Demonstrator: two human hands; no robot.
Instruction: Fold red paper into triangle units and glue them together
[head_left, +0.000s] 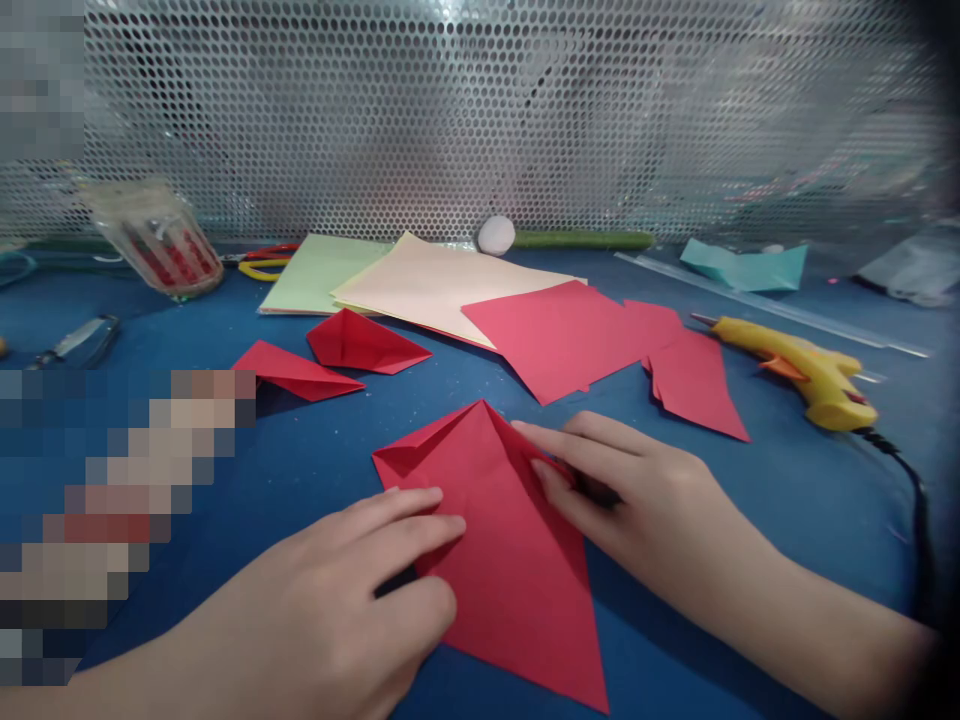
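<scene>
A red sheet of paper (510, 560), folded into a kite-like shape, lies on the blue table (787, 490) near me. My left hand (360, 590) rests on its left edge, fingers stretched flat and pressing it down. My right hand (622, 490) lies on its right edge, fingers extended and pressing along a folded flap. Neither hand grips anything. Two smaller folded red pieces (367, 342) (296, 370) lie further back on the left.
Flat red sheets (570, 335) and cut red pieces (694, 385) lie behind, with cream (435, 285) and green paper (315, 270). A yellow glue gun (806, 370) with cord is right. Scissors (262, 262), a jar (161, 240), a white ball (496, 235) and teal paper (746, 265) sit by the perforated metal wall (480, 110).
</scene>
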